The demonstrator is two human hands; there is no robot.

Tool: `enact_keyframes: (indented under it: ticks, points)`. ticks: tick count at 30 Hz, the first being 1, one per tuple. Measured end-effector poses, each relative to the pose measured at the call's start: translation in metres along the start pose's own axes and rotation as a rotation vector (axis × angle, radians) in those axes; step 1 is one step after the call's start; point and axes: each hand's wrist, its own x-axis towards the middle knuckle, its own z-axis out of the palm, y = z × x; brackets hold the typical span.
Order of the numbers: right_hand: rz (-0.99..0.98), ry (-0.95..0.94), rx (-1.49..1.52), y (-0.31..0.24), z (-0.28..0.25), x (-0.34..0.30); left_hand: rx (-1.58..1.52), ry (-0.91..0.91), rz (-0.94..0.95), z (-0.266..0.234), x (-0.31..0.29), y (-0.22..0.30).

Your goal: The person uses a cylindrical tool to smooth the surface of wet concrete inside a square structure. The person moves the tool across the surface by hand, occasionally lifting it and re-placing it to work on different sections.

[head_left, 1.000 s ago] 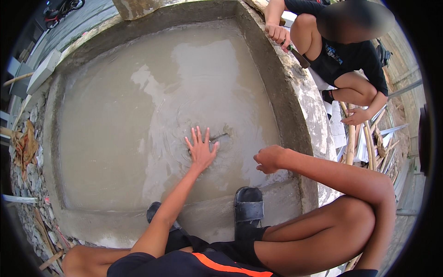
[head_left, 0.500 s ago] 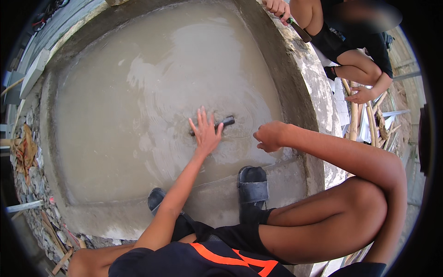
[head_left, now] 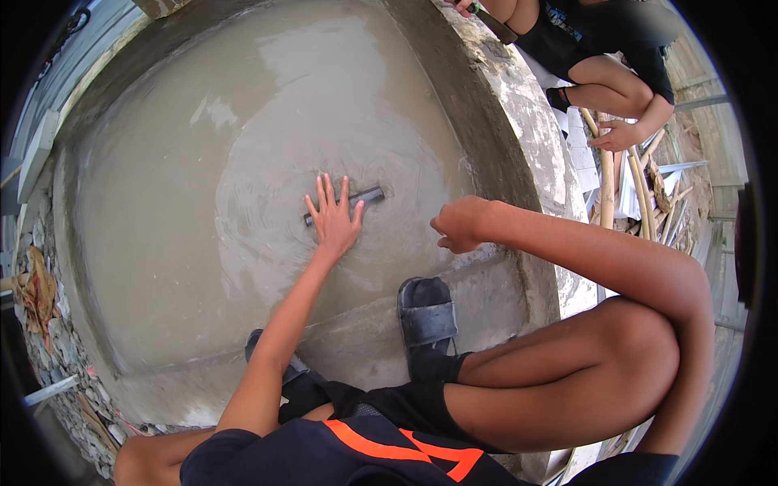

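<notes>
My left hand (head_left: 334, 227) reaches down to the grey, wet surface inside a concrete basin, fingers spread. It lies flat across a short, dark pipe-like bar (head_left: 369, 197), touching it without wrapping round it. Both ends of the bar show on either side of the hand; what lies under the murky surface is hidden. Resting over my knee, my right arm leaves my right hand (head_left: 460, 225) hanging above the basin's near right part. Its fingers are loosely curled, with nothing visible in them.
My sandalled foot (head_left: 427, 316) stands on the near concrete ledge (head_left: 486, 301). A thick concrete wall (head_left: 527, 146) bounds the right side. Beyond it another person (head_left: 612, 89) squats, holding a dark blade (head_left: 496, 28). Bamboo poles (head_left: 606, 186) lie there; rubble (head_left: 61, 340) borders the left.
The whole view has shifted, so the scene sits slightly further left and higher. My left hand stays on the bar, whose left end shows more now. My right hand keeps its curled pose.
</notes>
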Motion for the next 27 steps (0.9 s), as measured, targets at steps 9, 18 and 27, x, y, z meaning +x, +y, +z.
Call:
enact_keyframes:
  ticks: [9,18,27]
  points:
    - [-0.005,-0.045,-0.042,-0.003,-0.005,0.006,-0.026,-0.042,0.046,0.0,-0.057,0.031]
    - [-0.006,-0.021,-0.063,-0.014,-0.019,0.009,-0.033,0.023,-0.073,-0.001,0.008,0.008]
    - [-0.035,0.023,-0.03,-0.017,-0.021,0.004,-0.043,0.047,-0.044,-0.003,0.015,0.003]
